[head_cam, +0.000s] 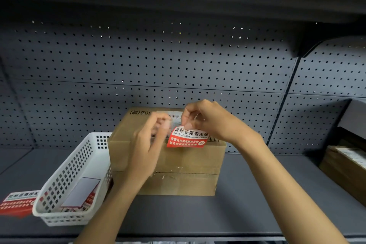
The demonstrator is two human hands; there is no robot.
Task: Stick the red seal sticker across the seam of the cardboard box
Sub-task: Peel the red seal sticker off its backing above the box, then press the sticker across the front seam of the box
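From the head camera we look down at a dark grey shelf (247,194) backed by a panel of small holes (138,61). A brown cardboard box (190,164) sits in the middle of the shelf, its top facing us.

Both of our bare arms reach in from the bottom of the view and meet above the box. Our right hand (210,121) is curled, its thumb and fingertips pinched on the top edge of the red seal sticker (187,138). The sticker hangs just above the near top edge of the box, red with a white band and printed characters, its lower part loose and slightly curled. We cannot tell whether it touches the cardboard.

Our left hand (150,142) is beside the sticker, blurred; its fingers are bent close together near the sticker's left edge. We cannot tell whether they hold anything.

To the left of the box, touching it, a white plastic basket (65,182) holds more sheets. Further left, a stack of red stickers (17,202) lies flat on the shelf. At the far right edge is another cardboard box (346,166).
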